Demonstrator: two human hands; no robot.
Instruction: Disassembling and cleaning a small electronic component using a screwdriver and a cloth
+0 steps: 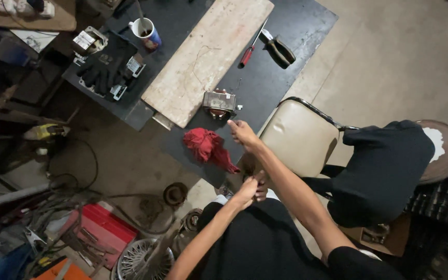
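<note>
My right hand (242, 133) reaches over the edge of a black tabletop (265, 83), fingers drawn together just below a small metal transformer core (219, 103). Nothing is visible between the fingers. My left hand (250, 191) is curled closed lower down, near my lap, just off the table's near corner; I see nothing in it. A crumpled red cloth (208, 148) lies on the table to the left of my right hand.
A long pale wooden board (208, 57), a red-handled screwdriver (249, 53), pliers (281, 49), a cup (145, 31) and black gloves (105, 70) lie on the tables. A beige chair (299, 137) holds a black garment (385, 166). Red toolbox (99, 228) and clutter cover the floor at left.
</note>
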